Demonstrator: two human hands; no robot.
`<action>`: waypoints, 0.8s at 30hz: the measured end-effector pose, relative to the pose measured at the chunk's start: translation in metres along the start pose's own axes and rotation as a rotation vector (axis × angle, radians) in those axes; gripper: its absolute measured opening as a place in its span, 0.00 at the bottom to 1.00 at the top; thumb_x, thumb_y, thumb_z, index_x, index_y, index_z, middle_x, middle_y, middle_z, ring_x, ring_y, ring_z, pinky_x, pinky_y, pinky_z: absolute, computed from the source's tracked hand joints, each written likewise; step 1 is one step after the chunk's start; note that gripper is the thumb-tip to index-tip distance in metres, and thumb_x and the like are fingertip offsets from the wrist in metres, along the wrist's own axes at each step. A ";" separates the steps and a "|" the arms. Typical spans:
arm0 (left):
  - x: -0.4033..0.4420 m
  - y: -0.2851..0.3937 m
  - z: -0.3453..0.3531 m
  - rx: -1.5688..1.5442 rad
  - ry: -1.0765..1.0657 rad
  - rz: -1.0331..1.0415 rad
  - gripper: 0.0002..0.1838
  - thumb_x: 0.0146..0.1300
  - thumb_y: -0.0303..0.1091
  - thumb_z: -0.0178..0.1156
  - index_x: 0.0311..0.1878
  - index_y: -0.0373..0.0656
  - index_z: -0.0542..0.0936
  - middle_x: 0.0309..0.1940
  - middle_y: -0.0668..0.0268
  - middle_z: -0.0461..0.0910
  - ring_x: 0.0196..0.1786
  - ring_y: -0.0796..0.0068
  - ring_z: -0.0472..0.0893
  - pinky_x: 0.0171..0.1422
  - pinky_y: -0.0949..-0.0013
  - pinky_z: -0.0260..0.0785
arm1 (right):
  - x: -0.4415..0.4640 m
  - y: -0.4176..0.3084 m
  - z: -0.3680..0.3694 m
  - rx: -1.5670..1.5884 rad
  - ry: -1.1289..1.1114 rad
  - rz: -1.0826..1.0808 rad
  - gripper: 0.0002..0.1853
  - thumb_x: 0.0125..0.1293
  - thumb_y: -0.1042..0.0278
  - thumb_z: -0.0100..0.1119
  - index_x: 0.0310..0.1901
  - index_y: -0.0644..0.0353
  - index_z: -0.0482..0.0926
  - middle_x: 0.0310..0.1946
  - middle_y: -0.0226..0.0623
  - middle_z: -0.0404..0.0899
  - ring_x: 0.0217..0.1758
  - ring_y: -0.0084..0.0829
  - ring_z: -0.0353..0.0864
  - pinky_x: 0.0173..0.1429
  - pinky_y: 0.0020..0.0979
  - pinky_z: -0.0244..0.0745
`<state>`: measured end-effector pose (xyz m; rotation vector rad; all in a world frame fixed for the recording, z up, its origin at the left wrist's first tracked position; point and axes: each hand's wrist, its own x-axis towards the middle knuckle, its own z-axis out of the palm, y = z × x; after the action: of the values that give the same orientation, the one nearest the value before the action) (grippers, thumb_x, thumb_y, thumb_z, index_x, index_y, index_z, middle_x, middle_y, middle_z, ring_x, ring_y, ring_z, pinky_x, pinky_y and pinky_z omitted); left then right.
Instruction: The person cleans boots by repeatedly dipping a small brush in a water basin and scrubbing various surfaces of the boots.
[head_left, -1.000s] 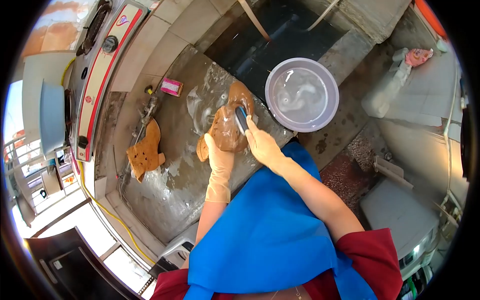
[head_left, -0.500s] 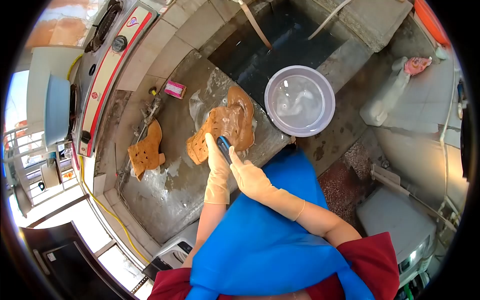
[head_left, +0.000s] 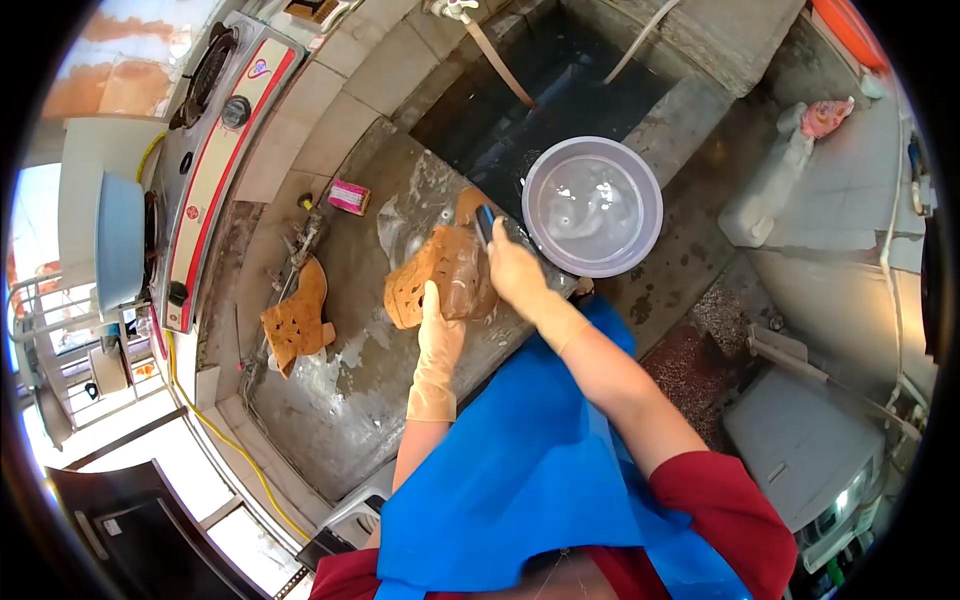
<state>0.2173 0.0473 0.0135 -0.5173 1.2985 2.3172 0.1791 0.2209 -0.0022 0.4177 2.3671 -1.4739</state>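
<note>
A wet brown boot point(head_left: 462, 275) with small cut-outs lies on the wet grey slab point(head_left: 370, 400). My gloved left hand point(head_left: 438, 335) grips its near edge, thumb on top. In my gloved right hand point(head_left: 517, 268) is a blue and black brush point(head_left: 486, 222), pressed on the boot's far part; its bristles are hidden. A second brown boot point(head_left: 297, 320) rests at the slab's left side, near a tap. Further back lies a pink and white packet point(head_left: 349, 197). Right of the boot stands a pale purple basin point(head_left: 592, 206) of cloudy, soapy water.
A dark water tank point(head_left: 545, 90) with a hose point(head_left: 497, 62) in it lies behind the slab. At the left are a gas stove point(head_left: 225, 150) and a blue tub point(head_left: 120, 242). A plastic jug point(head_left: 757, 210) stands at the right.
My right hand has moved the brush away from me, from the boot's near part to its far part. The boot has shifted slightly, and my left thumb has moved along its near edge.
</note>
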 end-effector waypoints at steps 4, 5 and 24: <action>-0.011 0.046 0.030 0.758 0.169 0.133 0.30 0.72 0.48 0.57 0.68 0.36 0.70 0.67 0.61 0.70 0.68 0.69 0.69 0.71 0.66 0.61 | 0.008 -0.018 -0.055 0.019 0.066 0.004 0.31 0.76 0.55 0.43 0.75 0.58 0.55 0.48 0.65 0.79 0.52 0.61 0.78 0.58 0.50 0.71; -0.010 0.054 0.025 0.961 0.116 0.202 0.30 0.70 0.47 0.60 0.67 0.37 0.71 0.66 0.62 0.71 0.67 0.68 0.70 0.71 0.65 0.62 | 0.008 -0.006 -0.056 0.013 0.102 -0.008 0.31 0.76 0.55 0.42 0.75 0.58 0.53 0.49 0.65 0.78 0.54 0.61 0.77 0.60 0.50 0.70; -0.077 0.102 0.021 0.785 0.018 0.089 0.28 0.56 0.23 0.66 0.62 0.51 0.79 0.79 0.55 0.49 0.80 0.60 0.48 0.80 0.66 0.48 | 0.015 0.073 -0.122 -0.335 -0.038 0.142 0.30 0.76 0.56 0.42 0.75 0.57 0.55 0.56 0.59 0.77 0.60 0.54 0.76 0.64 0.48 0.70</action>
<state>0.2243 0.0031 0.1350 -0.2105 2.0968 1.6507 0.1809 0.3628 -0.0169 0.4552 2.4368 -0.9908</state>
